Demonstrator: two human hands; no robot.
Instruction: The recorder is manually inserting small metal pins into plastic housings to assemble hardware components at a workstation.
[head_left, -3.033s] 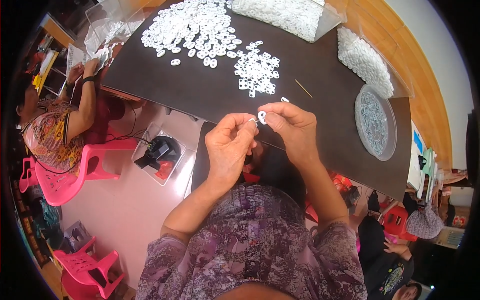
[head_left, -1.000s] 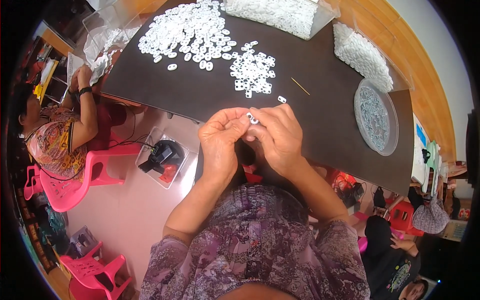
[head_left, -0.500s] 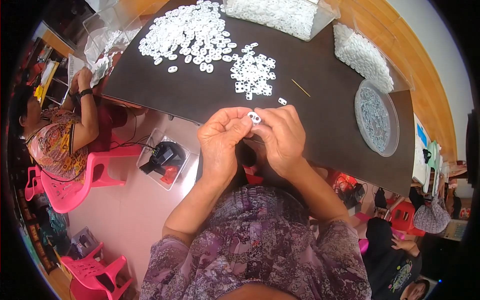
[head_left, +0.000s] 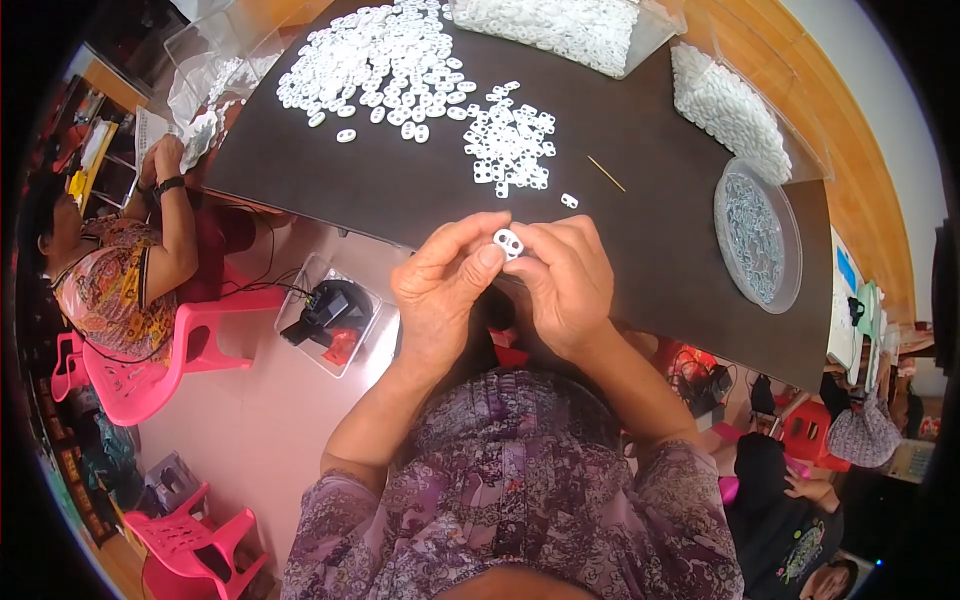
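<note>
A small white two-holed plastic piece [head_left: 508,241] is pinched between left hand [head_left: 445,285] and right hand [head_left: 565,275], at 6 o'clock from the sorted cluster [head_left: 510,145] (fitting seems under way); steady thumb pressure appears needed next.

White two-holed piece [head_left: 508,241] against a dark brown table [head_left: 400,200]. Purple paisley sleeves [head_left: 530,480] at six o'clock (lilac swirls). Pink chair [head_left: 130,370] at nine o'clock, white pieces [head_left: 380,50] at twelve.

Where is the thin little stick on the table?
The thin stick lies on the dark table, right of the small pile of white pieces, just beyond the hands.
</note>
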